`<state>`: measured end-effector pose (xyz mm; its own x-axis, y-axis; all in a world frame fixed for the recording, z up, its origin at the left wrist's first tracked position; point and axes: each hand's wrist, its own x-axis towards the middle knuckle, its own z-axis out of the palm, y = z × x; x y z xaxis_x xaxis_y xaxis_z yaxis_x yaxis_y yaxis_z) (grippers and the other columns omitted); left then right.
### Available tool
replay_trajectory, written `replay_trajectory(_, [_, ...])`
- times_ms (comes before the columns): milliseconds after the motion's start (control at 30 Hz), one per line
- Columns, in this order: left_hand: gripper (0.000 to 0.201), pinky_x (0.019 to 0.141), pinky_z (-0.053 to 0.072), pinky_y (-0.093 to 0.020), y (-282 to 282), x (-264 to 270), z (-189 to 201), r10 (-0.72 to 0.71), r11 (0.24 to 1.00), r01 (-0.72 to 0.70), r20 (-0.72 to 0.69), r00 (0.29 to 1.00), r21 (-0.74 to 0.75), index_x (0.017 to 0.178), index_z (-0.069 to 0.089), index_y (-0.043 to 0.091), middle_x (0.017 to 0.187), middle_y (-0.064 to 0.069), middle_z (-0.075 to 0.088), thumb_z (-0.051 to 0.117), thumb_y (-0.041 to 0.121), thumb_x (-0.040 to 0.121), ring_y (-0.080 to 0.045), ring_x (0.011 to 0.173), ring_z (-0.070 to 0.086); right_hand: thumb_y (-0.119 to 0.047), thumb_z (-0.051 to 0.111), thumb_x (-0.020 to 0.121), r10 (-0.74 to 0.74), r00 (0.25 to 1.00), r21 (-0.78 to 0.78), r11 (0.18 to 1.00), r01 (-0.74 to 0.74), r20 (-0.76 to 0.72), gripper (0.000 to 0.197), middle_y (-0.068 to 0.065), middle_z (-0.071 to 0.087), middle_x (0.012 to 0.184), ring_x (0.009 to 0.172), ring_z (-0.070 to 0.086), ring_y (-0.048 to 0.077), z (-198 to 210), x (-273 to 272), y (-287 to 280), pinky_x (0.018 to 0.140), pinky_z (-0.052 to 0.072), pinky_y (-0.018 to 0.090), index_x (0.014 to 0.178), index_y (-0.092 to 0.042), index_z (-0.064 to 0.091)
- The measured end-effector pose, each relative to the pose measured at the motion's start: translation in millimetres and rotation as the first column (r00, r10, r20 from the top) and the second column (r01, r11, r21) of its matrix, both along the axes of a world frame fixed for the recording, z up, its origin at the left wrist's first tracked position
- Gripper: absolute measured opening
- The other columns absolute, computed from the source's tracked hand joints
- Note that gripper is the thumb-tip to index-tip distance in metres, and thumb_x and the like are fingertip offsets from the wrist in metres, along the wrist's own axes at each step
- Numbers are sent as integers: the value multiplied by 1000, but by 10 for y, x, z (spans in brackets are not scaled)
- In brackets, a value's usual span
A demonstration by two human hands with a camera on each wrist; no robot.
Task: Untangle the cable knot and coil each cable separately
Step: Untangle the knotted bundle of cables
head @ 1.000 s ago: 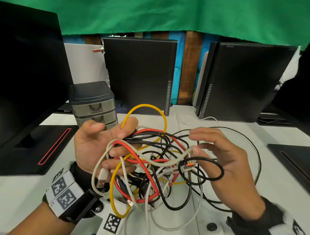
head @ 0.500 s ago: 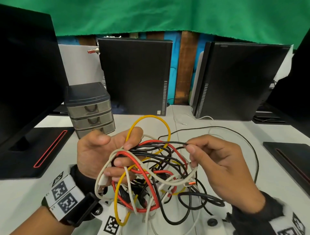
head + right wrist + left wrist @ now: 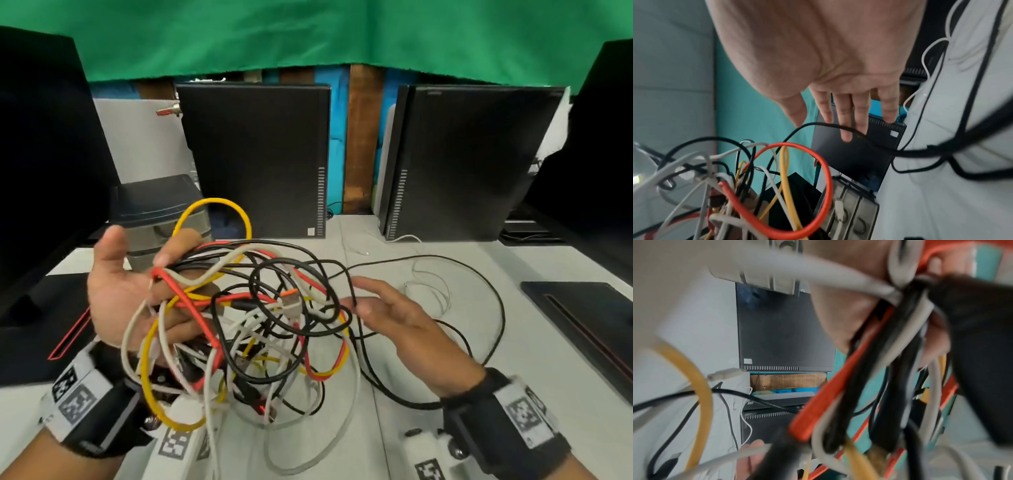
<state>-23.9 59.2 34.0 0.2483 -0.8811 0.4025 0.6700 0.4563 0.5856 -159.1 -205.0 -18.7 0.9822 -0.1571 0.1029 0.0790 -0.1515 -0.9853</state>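
Note:
A tangle of cables (image 3: 270,308) in yellow, red, black and white hangs from my left hand (image 3: 154,260) above the white table (image 3: 534,394). The left fingers (image 3: 838,305) curl round a bundle of red, black and white strands (image 3: 890,340). A yellow loop (image 3: 219,202) sticks up behind that hand. My right hand (image 3: 356,294) hovers at the tangle's right side with straight fingers (image 3: 844,129) and holds nothing. A black cable (image 3: 818,124) crosses just in front of its fingertips. Its long loop (image 3: 496,291) trails over the table to the right.
A grey drawer unit (image 3: 154,205) stands behind my left hand. Two black computer towers (image 3: 260,161) (image 3: 472,161) line the back. Monitor bases (image 3: 41,325) (image 3: 589,315) flank the work area. A thin white cable (image 3: 431,284) lies on the table beyond my right hand.
My right hand has let go of the black strand it was pinching and spread its fingers. The tangle has loosened and spread rightward while my left hand keeps its grip.

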Motion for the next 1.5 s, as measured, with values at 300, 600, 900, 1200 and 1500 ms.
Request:
replay_trajectory(300, [47,42,25,-24,-160,-67,-150,-137,978,136,0,991,156,92,45,14,57,2,27,43,60,88,-12,41,22,-10,63,95,25,964,-148,989,16,266,24,-4,76,102,96,71,19,112,-61,66,88,56,28,112,-23,74])
replay_trajectory(600, [32,55,36,-28,-238,-13,-118,-7,984,25,-102,995,174,94,39,13,69,0,36,34,44,97,-9,40,18,-36,70,87,-212,836,-353,833,425,507,4,-19,75,86,82,70,5,205,-94,-228,76,53,16,90,-38,73])
replay_trajectory(900, [34,55,42,-23,-234,17,-132,110,971,-55,-232,967,231,74,34,19,50,6,26,30,38,102,-6,43,23,-23,69,90,-235,871,-391,822,415,431,10,-17,71,72,66,64,11,115,-29,-224,63,49,16,87,-31,75])
replay_trajectory(1200, [32,94,48,-30,-40,59,69,354,916,-277,-260,899,289,83,43,15,60,-9,57,34,35,106,-21,71,63,-25,69,88,-240,907,-395,840,373,347,17,-7,62,59,54,49,6,103,-37,-268,56,40,18,73,-29,75])
replay_trajectory(1500, [21,71,48,-18,7,-8,234,441,890,-400,-188,878,220,97,57,11,71,-1,51,48,29,104,-15,55,61,-18,72,86,-274,905,-356,851,385,325,17,-2,67,62,56,54,19,275,-130,-274,53,42,13,73,-27,77])
